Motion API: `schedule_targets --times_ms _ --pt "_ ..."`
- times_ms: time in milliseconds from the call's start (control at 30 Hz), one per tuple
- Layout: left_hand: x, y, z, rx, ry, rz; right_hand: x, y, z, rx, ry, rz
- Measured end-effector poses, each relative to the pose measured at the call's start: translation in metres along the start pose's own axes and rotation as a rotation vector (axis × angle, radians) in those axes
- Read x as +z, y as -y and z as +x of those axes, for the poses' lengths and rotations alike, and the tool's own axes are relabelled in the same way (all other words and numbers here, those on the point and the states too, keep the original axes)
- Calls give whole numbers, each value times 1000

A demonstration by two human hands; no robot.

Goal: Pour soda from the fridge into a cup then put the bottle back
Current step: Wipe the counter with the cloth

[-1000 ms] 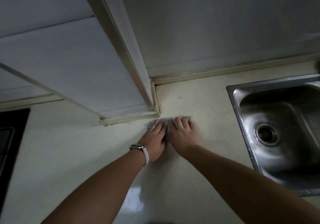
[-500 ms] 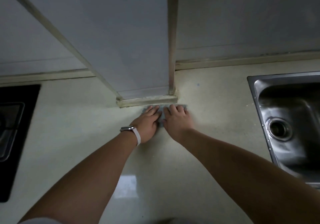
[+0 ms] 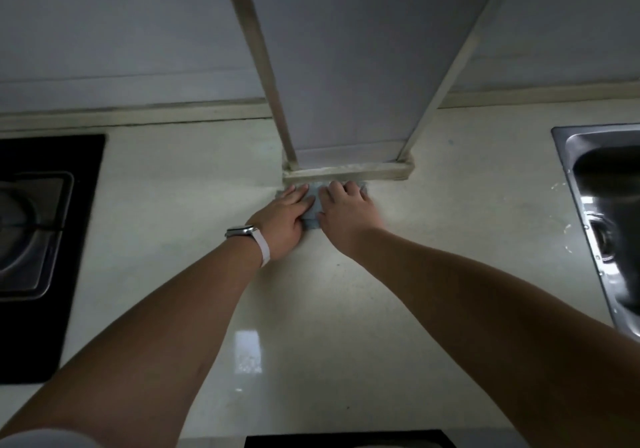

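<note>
Left grip [image 3: 284, 217] and right grip [image 3: 346, 217] flat, fingers straight, on a largely hidden, perhaps blue cloth [image 3: 312, 213].

1. My left hand [image 3: 282, 217] lies flat, palm down, fingers straight and together.
2. My right hand [image 3: 348, 212] lies flat just beside it, fingers straight.
3. My forearms [image 3: 180, 309] reach forward, converging.

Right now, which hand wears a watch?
The left hand: a white-strapped watch sits on its wrist. The right hand has a bare wrist.
</note>
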State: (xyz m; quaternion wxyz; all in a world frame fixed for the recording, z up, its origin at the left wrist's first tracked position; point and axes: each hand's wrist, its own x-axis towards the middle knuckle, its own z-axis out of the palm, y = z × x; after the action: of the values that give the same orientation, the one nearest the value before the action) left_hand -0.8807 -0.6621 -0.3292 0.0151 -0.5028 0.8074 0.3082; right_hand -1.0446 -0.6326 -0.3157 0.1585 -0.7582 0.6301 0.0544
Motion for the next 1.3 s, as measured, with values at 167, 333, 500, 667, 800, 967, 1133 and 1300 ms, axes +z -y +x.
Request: schedule_targets --times_ms 167,333,500,667,800,967,1133,1300 --pt "2 16 -11 -5 -27 -8 4 17 5 14 -23 1" --pt "3 19 -23 -44 -32 9 6 31 -1 19 -32 6" --pt "8 8 -42 -68 -9 10 7 34 -21 16 -30 34" --pt "20 -1 -73 -76 0 -1 20 48 -52 45 -39 40" --pt "30 -11 -99 -70 12 21 27 58 -81 54 -39 35" --pt "47 -20 -129 -65 25 42 37 67 -118 52 -45 1" --pt "58 -39 -146 -34 46 134 48 64 -144 71 -71 -22" --pt "72 -60 -147 12 83 208 57 45 -167 68 -103 -9"
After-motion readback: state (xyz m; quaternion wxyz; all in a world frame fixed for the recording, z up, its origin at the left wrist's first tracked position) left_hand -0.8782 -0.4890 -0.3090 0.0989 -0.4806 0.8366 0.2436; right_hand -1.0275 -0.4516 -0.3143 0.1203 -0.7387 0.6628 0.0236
